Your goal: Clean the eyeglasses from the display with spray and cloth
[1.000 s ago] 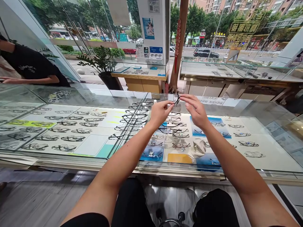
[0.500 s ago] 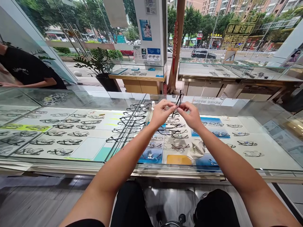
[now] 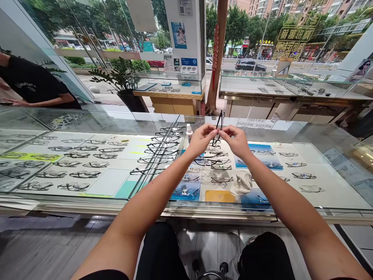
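Observation:
A pair of dark-framed glasses [image 3: 220, 121] is held up above the glass counter, turned nearly edge-on. My left hand [image 3: 203, 139] pinches it from the left side, and my right hand [image 3: 234, 140] pinches it from the right, fingertips almost meeting at the middle of the frame. Below my left hand and to its left, a row of black glasses [image 3: 163, 144] lies on the counter top. A small white bottle [image 3: 189, 133] stands just behind my left hand. A crumpled pale cloth [image 3: 242, 184] rests on the glass below my right hand.
The glass display counter [image 3: 180, 208] holds many more glasses, with blue cards [image 3: 259, 156] and a yellow card [image 3: 220, 196]. At the far left, a person in a black shirt [image 3: 35, 83] leans over the counter. Behind stand a potted plant [image 3: 132, 102] and other display cases [image 3: 175, 103].
The glasses between my hands have turned slightly and are more upright. My hands stay almost in place. The person at the left has shifted an arm a little.

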### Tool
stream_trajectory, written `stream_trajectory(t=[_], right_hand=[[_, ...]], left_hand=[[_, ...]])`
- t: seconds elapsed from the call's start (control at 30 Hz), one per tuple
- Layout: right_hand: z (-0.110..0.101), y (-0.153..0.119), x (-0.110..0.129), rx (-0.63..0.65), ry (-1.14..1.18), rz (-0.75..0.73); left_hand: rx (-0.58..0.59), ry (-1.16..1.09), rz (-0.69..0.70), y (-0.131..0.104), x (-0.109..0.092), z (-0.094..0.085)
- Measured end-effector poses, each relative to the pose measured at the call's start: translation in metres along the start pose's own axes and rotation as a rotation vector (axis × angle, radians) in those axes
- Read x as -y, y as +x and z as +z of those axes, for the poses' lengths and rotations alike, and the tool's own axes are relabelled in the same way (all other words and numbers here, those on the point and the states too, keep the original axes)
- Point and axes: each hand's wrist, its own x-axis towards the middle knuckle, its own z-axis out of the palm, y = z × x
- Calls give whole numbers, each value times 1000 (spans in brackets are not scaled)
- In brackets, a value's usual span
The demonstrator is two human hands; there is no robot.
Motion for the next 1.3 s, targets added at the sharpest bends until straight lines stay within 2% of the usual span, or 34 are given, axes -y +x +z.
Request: stream_trajectory(t=[0.13,0.23,0.37,0.53,0.67,0.83,0.93,1.03,1.17,1.3], right_hand=[[-2,0,0,-5,0,31],[-2,-1,0,-7,29,110],[-3,-3,0,-99,22,175],[-12,1,-6,-261,-69,159],[-28,9,-14,-372,-211,98],[-34,12,-17,-434,-320,21],[-25,9,-18,-414,-318,-11],[-12,3,-20,-308,-354,-56],[-2,-3,-23,-262,-391,-67],[-1,-6,-22,-260,-399,-68]], left_hand=[[-23,43,5,-1,-1,0],[-42,71,0,-2,-1,0],[-93,108,-6,-2,2,1],[-138,226,-10,-4,1,0],[-122,347,-8,-7,-5,-1],[-87,341,-16,-7,-7,-2],[-79,224,-49,-5,-4,-1],[-61,125,-105,-5,-5,2],[-32,111,-114,-10,-10,9],[-7,113,-119,-13,-13,13]])
